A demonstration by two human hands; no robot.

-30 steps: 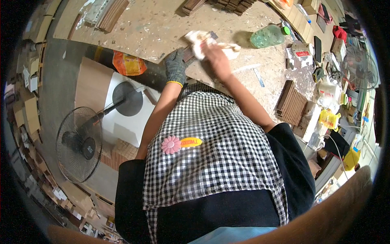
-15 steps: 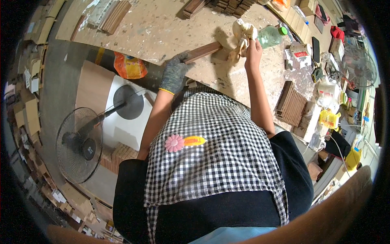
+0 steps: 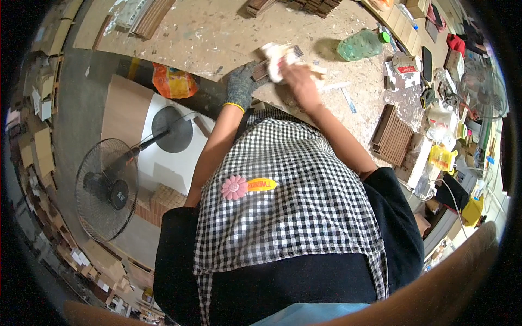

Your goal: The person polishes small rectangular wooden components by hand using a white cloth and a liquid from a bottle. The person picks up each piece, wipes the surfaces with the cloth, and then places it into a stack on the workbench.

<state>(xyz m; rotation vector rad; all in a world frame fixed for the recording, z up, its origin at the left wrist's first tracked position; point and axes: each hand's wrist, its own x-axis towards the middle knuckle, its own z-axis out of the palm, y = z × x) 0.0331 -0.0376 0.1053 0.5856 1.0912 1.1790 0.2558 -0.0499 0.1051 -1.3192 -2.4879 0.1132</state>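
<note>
My left hand [image 3: 239, 86], in a grey knitted glove with a yellow cuff, grips the near end of a brown wooden strip [image 3: 260, 71] at the table's front edge. My bare right hand [image 3: 300, 86] presses a crumpled whitish cloth [image 3: 278, 56] onto that strip, covering most of its length. The far tip of the wood shows just past the cloth. Motion slightly blurs the right fingers. A green-tinted clear bottle [image 3: 360, 45] with a bright green cap lies to the right of the cloth.
Stacked brown strips [image 3: 391, 136] lie at the table's right. More strips [image 3: 154, 17] lie at the far left. A thin flat blade-like tool [image 3: 348, 100] rests right of my hand. A black fan [image 3: 109, 190] stands on the left, near an orange bag [image 3: 173, 82].
My right hand has come left and down with the cloth, from beside the bottle onto the wooden strip. The left hand has shifted slightly right, still holding the strip.
</note>
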